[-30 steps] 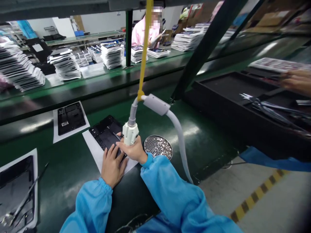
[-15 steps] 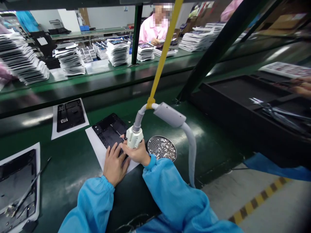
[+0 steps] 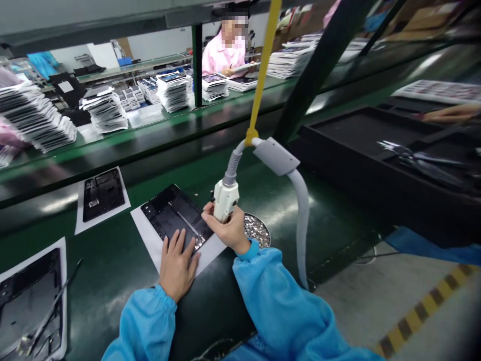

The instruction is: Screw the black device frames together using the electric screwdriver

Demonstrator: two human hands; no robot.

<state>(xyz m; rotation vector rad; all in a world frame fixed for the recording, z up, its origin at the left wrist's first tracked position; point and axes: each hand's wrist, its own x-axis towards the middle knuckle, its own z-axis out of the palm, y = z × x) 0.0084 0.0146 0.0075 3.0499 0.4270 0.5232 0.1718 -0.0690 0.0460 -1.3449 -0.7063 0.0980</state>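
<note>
A black tablet housing [image 3: 175,215] lies on a white sheet [image 3: 150,240] on the green conveyor belt. My left hand [image 3: 176,263] rests flat on the housing's near edge, fingers stretched out. My right hand [image 3: 227,228] is wrapped round a white electric screwdriver [image 3: 224,199], held upright just past the housing's right edge. The tool hangs from a yellow cord [image 3: 261,70] and trails a grey hose [image 3: 300,220]. A round metal dish of screws [image 3: 259,231] sits right behind my right hand, partly hidden by it.
Two more housings on white sheets [image 3: 101,194] [image 3: 30,296] lie to the left on the belt. Stacks of parts [image 3: 103,108] line the far shelf, where a person in pink [image 3: 221,52] works. Black trays [image 3: 376,135] stand at right; another person's hand [image 3: 447,114] shows there.
My right hand has drawn the screwdriver rightward off the housing to its right edge, near the screw dish. My left hand stays flat on the housing.
</note>
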